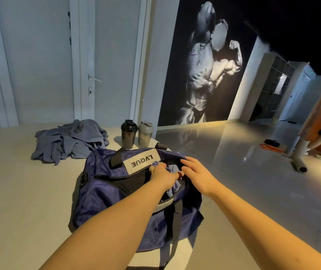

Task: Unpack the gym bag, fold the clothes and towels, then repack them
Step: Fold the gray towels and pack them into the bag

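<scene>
At the pale surface's right edge, the gym bag (pixel 116 191) lies open. The left hand (pixel 162 177) grips bluish cloth (pixel 172 169) inside and the right hand (pixel 196 172) rests flat and open on the rim. I'd pin the rim and lift the cloth straight out.

A gym: bodybuilder mural (pixel 210 61), two shaker bottles (pixel 129 134), glossy floor (pixel 233 152).

The pale table (pixel 9 191) bears a navy gym bag (pixel 105 191), crumpled cloths (pixel 68 143), a black shaker (pixel 129 137) and a grey shaker (pixel 145 136).
</scene>
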